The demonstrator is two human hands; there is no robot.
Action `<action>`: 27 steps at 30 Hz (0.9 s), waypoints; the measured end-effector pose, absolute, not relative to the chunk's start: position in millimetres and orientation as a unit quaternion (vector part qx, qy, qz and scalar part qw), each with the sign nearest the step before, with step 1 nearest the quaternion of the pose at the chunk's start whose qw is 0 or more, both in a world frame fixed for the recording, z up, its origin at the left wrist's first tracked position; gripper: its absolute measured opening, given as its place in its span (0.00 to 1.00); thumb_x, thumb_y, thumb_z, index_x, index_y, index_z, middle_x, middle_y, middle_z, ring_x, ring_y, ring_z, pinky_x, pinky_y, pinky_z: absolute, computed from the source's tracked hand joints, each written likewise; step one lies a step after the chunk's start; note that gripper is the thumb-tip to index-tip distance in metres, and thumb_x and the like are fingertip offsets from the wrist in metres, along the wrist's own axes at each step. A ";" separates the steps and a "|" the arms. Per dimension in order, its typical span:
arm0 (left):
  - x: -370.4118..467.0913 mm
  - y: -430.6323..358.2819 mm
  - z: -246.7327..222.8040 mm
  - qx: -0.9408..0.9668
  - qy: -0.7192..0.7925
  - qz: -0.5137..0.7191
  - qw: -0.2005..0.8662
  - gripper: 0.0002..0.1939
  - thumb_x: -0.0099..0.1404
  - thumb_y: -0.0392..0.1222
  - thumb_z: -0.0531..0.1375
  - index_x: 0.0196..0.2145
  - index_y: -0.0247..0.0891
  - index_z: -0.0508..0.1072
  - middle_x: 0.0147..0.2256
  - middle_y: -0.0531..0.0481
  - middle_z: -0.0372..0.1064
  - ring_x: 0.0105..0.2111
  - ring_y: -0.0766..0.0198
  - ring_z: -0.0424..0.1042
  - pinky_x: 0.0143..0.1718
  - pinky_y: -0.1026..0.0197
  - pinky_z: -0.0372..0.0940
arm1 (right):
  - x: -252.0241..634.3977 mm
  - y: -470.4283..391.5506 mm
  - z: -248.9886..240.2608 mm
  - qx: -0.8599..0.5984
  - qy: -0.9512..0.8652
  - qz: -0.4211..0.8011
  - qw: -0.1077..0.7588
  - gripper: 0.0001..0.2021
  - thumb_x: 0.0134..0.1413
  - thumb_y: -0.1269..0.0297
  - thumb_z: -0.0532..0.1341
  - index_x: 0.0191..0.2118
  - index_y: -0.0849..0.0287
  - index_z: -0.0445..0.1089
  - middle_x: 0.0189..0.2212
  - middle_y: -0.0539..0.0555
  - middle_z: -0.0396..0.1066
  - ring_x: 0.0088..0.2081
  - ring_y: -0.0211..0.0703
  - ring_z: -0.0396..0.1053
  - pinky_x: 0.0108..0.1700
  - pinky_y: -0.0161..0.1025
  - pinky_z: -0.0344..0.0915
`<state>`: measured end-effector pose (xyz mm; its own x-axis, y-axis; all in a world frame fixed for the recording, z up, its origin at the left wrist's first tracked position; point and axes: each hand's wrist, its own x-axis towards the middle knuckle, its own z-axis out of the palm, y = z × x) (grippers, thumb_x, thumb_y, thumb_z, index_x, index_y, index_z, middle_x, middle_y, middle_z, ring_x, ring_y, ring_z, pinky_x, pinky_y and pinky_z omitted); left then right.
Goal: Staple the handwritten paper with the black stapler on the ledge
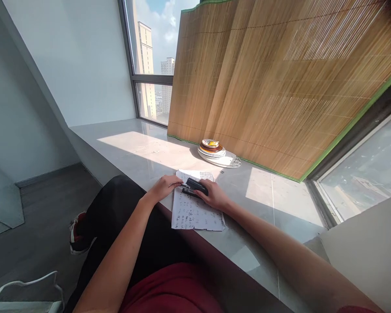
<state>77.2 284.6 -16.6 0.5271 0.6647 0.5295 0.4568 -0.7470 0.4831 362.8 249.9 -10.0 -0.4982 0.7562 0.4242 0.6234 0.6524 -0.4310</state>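
Observation:
My right hand point(214, 196) is wrapped round a black stapler point(196, 186) whose upper arm and base stand apart, opened toward the left. My left hand point(165, 186) is closed in a pinch at the stapler's front end. A thin dark piece shows by its fingertips, too small to make out. Beneath the stapler and both sets of fingers lie white paper sheets point(195, 217) covered in handwriting, with a worn lower edge. Part of the stapler is hidden by my right fingers.
A stack of plates point(211, 150) stands on the tiled window ledge point(143, 150), a flat white plate point(230, 161) at its right. Behind them hangs a bamboo mat point(263, 87) against the window. The ledge's front edge runs along my legs point(117, 208).

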 end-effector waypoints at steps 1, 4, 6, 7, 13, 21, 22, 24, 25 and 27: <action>77.0 284.6 -16.4 0.862 0.322 0.364 0.147 0.10 0.75 0.39 0.60 0.45 0.41 0.82 0.45 0.46 0.83 0.47 0.54 0.82 0.53 0.53 0.73 | 362.9 249.9 -10.0 -0.401 -0.859 0.110 0.300 0.10 0.70 0.54 0.62 0.42 0.55 0.69 0.38 0.55 0.75 0.39 0.49 0.71 0.42 0.42 0.65; 76.6 284.0 -15.9 0.856 0.326 0.368 0.163 0.10 0.74 0.40 0.60 0.46 0.42 0.83 0.46 0.46 0.84 0.47 0.54 0.82 0.53 0.53 0.73 | 363.1 249.9 -9.6 -0.398 -0.859 0.108 0.303 0.10 0.70 0.54 0.62 0.42 0.55 0.69 0.38 0.55 0.74 0.39 0.48 0.71 0.42 0.42 0.64; 77.1 283.5 -15.4 0.850 0.338 0.366 0.174 0.10 0.73 0.40 0.61 0.47 0.42 0.83 0.47 0.46 0.84 0.48 0.53 0.82 0.54 0.52 0.74 | 363.3 249.7 -9.1 -0.398 -0.859 0.108 0.303 0.10 0.70 0.54 0.62 0.42 0.55 0.69 0.37 0.54 0.75 0.39 0.48 0.71 0.42 0.42 0.64; 77.5 283.4 -15.3 0.848 0.342 0.364 0.179 0.10 0.73 0.40 0.62 0.47 0.42 0.83 0.47 0.46 0.84 0.48 0.53 0.82 0.54 0.52 0.74 | 363.5 249.7 -8.8 -0.398 -0.859 0.109 0.303 0.10 0.70 0.54 0.62 0.42 0.54 0.69 0.37 0.54 0.75 0.39 0.48 0.71 0.42 0.42 0.64; 74.3 286.2 -17.7 0.846 0.315 0.381 0.201 0.11 0.71 0.40 0.61 0.43 0.42 0.85 0.43 0.46 0.84 0.45 0.54 0.83 0.52 0.52 0.75 | 363.4 249.4 -8.6 -0.399 -0.858 0.113 0.302 0.10 0.70 0.54 0.62 0.42 0.55 0.69 0.38 0.55 0.75 0.39 0.48 0.71 0.42 0.42 0.65; 50.2 280.9 -11.5 0.816 0.361 0.397 0.216 0.12 0.71 0.50 0.64 0.38 0.43 0.86 0.40 0.45 0.84 0.41 0.52 0.82 0.46 0.52 0.76 | 369.0 249.9 -2.0 -0.383 -0.859 0.137 0.311 0.13 0.70 0.51 0.61 0.39 0.55 0.70 0.34 0.53 0.75 0.36 0.47 0.69 0.40 0.42 0.63; 51.2 278.0 -9.1 0.813 0.364 0.399 0.217 0.13 0.71 0.51 0.64 0.38 0.43 0.86 0.38 0.45 0.84 0.41 0.52 0.82 0.46 0.52 0.76 | 370.8 250.1 -0.5 -0.373 -0.861 0.137 0.317 0.14 0.70 0.51 0.61 0.38 0.55 0.71 0.34 0.53 0.74 0.36 0.47 0.69 0.40 0.43 0.63; 57.1 271.5 -4.2 0.812 0.358 0.406 0.218 0.13 0.71 0.52 0.65 0.37 0.43 0.85 0.37 0.45 0.84 0.41 0.52 0.81 0.47 0.51 0.74 | 373.3 249.7 2.8 -0.343 -0.866 0.143 0.333 0.15 0.70 0.49 0.60 0.39 0.55 0.71 0.34 0.54 0.74 0.37 0.49 0.70 0.41 0.44 0.64; 61.6 268.3 -2.2 0.813 0.351 0.411 0.217 0.12 0.71 0.52 0.65 0.38 0.43 0.85 0.38 0.45 0.84 0.42 0.52 0.80 0.48 0.50 0.73 | 373.7 248.9 4.4 -0.328 -0.868 0.148 0.343 0.15 0.70 0.49 0.60 0.40 0.55 0.71 0.35 0.55 0.74 0.37 0.49 0.70 0.42 0.44 0.65; 73.1 262.5 0.7 0.815 0.336 0.424 0.210 0.10 0.71 0.51 0.66 0.40 0.44 0.83 0.41 0.46 0.83 0.44 0.52 0.79 0.52 0.49 0.71 | 372.7 246.2 6.7 -0.306 -0.867 0.161 0.360 0.16 0.71 0.47 0.59 0.42 0.55 0.72 0.36 0.56 0.75 0.38 0.50 0.71 0.42 0.45 0.65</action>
